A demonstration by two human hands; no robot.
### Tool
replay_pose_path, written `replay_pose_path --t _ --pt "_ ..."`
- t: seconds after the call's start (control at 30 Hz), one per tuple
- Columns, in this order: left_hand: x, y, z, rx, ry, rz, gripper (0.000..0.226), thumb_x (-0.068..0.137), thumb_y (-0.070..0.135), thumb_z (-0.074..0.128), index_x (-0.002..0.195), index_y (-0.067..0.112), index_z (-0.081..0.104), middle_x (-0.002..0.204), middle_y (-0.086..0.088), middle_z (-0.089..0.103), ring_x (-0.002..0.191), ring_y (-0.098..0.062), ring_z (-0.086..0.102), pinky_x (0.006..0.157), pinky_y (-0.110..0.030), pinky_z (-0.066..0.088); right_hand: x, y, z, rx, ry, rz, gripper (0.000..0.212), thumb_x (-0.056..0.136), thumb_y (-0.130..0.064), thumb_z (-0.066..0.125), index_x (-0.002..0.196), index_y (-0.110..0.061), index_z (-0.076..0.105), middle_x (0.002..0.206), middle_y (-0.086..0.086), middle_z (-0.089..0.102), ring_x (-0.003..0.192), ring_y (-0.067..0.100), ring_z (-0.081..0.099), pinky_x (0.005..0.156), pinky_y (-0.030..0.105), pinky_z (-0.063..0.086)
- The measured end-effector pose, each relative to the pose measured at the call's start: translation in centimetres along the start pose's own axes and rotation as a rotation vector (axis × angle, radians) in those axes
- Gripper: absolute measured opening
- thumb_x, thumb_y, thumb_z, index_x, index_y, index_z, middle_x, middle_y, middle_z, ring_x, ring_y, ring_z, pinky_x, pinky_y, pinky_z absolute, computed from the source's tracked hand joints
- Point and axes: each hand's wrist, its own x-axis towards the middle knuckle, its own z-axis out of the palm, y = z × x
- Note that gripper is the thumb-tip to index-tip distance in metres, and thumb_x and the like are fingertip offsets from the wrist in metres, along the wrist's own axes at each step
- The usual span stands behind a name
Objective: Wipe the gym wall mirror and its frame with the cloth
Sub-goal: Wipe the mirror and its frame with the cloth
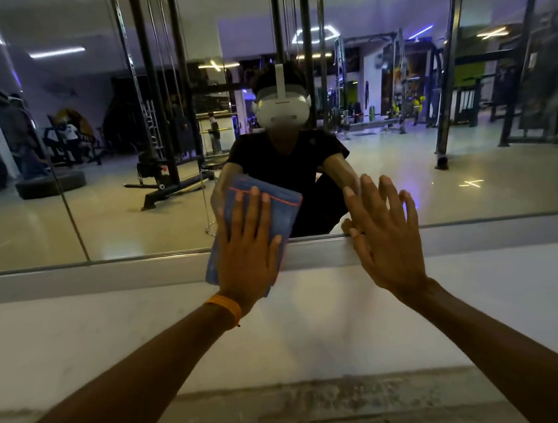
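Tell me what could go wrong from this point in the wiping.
1. The bare right hand lies flat across the mirror and its frame; it may leave prints that need wiping again.
2. The left hand only presses the folded cloth flat, without gripping it, so the cloth could slip down if the pressure eases.

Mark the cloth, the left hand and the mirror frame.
cloth [283,212]: head view, bare upper right part, clear of the hand.
left hand [245,252]: head view, back of the hand, flat on the cloth.
mirror frame [105,277]: head view, grey bottom strip left of the cloth.
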Motion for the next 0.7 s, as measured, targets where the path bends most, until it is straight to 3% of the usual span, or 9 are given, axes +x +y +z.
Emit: replay_pose_path --t 0.1,0.17,0.3,0.37,0.5,0.6,0.7 --pt "0.7 1.0 0.3 0.035 -0.052 0.247 0.066 0.111 0.048 0.017 0.164 0.009 0.010 0.172 -0.012 0.006 0.160 -0.029 -0.002 0.129 -0.053 0.000 0.1 -0.4 0.4 0.003 0.024 0.005 0.061 0.106 -0.032 0.043 0.163 -0.017 0.027 0.171 0.014 0.016 0.159 0.037 0.010 0.124 0.062 0.015" --pt "0.8 -1.2 0.1 0.030 -0.007 0.178 0.066 0.110 0.049 0.019 0.164 0.010 0.011 0.171 -0.010 0.007 0.160 -0.025 -0.006 0.129 -0.051 -0.001 0.1 0.7 0.4 -0.029 0.028 -0.038 0.061 0.106 -0.032 0.042 0.163 -0.017 0.027 0.171 0.013 0.017 0.159 0.037 0.011 0.123 0.063 0.017" --pt "-1.0 -4.1 -0.7 -0.023 0.073 -0.198 0.069 0.110 0.047 0.025 0.164 0.008 0.008 0.171 -0.013 0.002 0.160 -0.026 -0.008 0.129 -0.052 -0.001 -0.3 1.5 0.3 -0.005 0.065 0.016 0.061 0.107 -0.034 0.041 0.163 -0.014 0.028 0.171 0.013 0.019 0.158 0.037 0.012 0.122 0.063 0.018" --pt "-0.8 -0.7 -0.2 -0.046 0.050 -0.169 0.070 0.109 0.045 0.028 0.164 0.008 0.007 0.172 -0.015 0.001 0.160 -0.028 -0.008 0.129 -0.054 0.000 -0.3 0.4 0.7 0.017 0.078 0.060 0.063 0.106 -0.033 0.044 0.163 -0.012 0.027 0.171 0.015 0.018 0.158 0.039 0.011 0.123 0.062 0.017" --pt "-0.2 6.2 1.7 -0.034 -0.040 0.082 0.067 0.109 0.049 0.025 0.164 0.013 0.008 0.172 -0.009 0.001 0.160 -0.025 -0.009 0.129 -0.053 0.001 -0.2 0.4 1.0 0.025 0.077 0.045 0.061 0.107 -0.031 0.039 0.163 -0.013 0.024 0.171 0.014 0.017 0.158 0.038 0.011 0.123 0.061 0.019" --pt "-0.9 3.4 1.3 -0.048 -0.011 0.015 0.067 0.110 0.051 0.021 0.164 0.014 0.008 0.173 -0.006 -0.007 0.160 -0.025 -0.007 0.129 -0.053 -0.002 -1.3 2.6 0.4 -0.005 0.068 0.010 0.059 0.107 -0.029 0.041 0.163 -0.017 0.026 0.171 0.012 0.019 0.158 0.036 0.013 0.123 0.062 0.018" --pt "-3.9 -1.2 0.6 -0.014 -0.006 -0.085 0.070 0.109 0.049 0.027 0.164 0.008 0.014 0.173 -0.011 0.000 0.160 -0.031 -0.002 0.128 -0.056 -0.001 -2.2 3.0 0.1 0.018 0.031 0.019 0.063 0.106 -0.031 0.044 0.164 -0.018 0.022 0.172 0.013 0.016 0.159 0.036 0.010 0.124 0.061 0.016"
